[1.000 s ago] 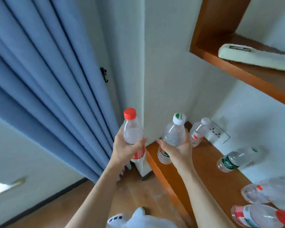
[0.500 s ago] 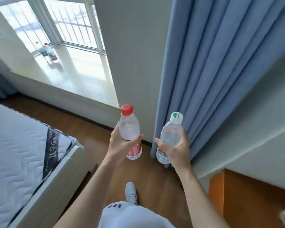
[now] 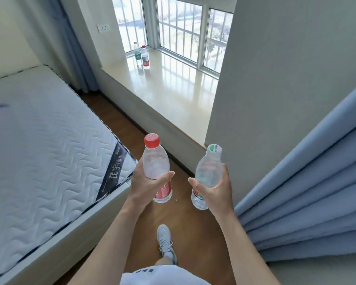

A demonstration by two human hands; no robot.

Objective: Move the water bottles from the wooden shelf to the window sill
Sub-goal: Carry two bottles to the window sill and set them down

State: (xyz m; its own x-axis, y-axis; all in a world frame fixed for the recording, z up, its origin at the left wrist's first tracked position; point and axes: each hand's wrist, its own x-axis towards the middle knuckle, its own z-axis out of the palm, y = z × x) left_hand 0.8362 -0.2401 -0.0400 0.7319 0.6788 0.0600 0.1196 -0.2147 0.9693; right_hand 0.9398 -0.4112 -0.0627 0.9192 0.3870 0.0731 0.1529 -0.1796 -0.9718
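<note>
Now your left hand (image 3: 147, 187) grips an upright red-capped clear plastic bottle (image 3: 157, 168); just beside it, your right hand (image 3: 215, 189) clasps a white-capped, green-labelled one (image 3: 208, 174).

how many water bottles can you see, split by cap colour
red cap: 2, one in the left hand, one on the window sill
white cap: 2, one in the right hand, one on the sill
total: 4
</note>
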